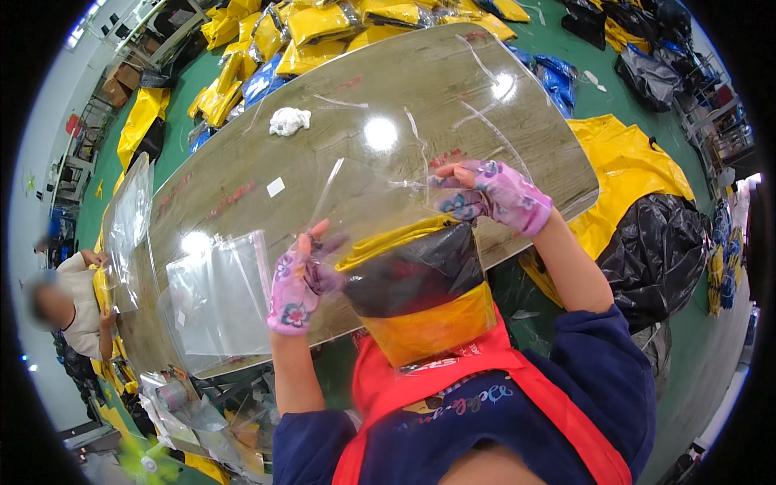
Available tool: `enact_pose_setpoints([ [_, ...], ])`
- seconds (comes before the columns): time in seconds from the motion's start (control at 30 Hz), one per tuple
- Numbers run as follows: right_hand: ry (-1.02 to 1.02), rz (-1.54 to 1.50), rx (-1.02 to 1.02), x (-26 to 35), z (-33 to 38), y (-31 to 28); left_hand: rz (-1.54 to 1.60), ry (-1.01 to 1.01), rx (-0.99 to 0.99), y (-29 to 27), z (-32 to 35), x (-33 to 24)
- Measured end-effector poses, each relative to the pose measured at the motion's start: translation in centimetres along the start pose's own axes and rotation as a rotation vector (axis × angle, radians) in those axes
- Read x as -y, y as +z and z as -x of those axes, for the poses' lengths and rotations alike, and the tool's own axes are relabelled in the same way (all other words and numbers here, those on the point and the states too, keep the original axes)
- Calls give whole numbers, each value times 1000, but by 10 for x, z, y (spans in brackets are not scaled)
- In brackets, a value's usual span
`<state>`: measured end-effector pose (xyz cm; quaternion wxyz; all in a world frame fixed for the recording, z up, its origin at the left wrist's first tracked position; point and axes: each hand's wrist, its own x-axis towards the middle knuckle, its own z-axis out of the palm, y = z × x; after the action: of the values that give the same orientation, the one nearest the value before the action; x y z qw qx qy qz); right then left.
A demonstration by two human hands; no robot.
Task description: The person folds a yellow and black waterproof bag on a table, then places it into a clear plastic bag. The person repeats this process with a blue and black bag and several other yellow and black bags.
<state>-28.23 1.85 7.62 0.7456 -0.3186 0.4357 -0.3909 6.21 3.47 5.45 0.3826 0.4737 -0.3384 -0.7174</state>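
Note:
Held up in front of my red apron is a clear plastic bag [380,191] with a folded yellow-and-black sheet [420,279] inside it, shiny like coated fabric. My left hand [301,279] pinches the bag's left side; its fingers are slightly smeared by motion. At the upper right edge of the bag, my right hand [493,194] has its fingers curled on the plastic. Both hands wear pink fingerless gloves with a flower pattern. The folded sheet fills the lower part of the bag, and the upper part is see-through and loose.
A stack of flat clear bags [217,303] lies on the table [267,218] at left. Crumpled white material [289,121] and plastic strips lie farther back. Packed yellow bundles [315,28] are heaped beyond. Yellow-and-black sheets [647,234] sit at right. Another person [77,303] works at far left.

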Motion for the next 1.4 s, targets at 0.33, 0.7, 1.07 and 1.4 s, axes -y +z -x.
enact_pose_setpoints([
  [0.33, -874, 1338, 208, -83, 84, -50, -1399, 760, 443, 7, 29, 58],
  [0.7, -872, 1570, -105, -107, 54, 9, -1592, 1050, 85, 86, -24, 75],
  [1.07, 419, 1697, -1005, -184, 129, -272, -588, -31, 228, 65, 6, 92],
  [1.4, 455, 1767, -715, -165, 144, -260, -402, 534, 107, 84, -168, -23],
])
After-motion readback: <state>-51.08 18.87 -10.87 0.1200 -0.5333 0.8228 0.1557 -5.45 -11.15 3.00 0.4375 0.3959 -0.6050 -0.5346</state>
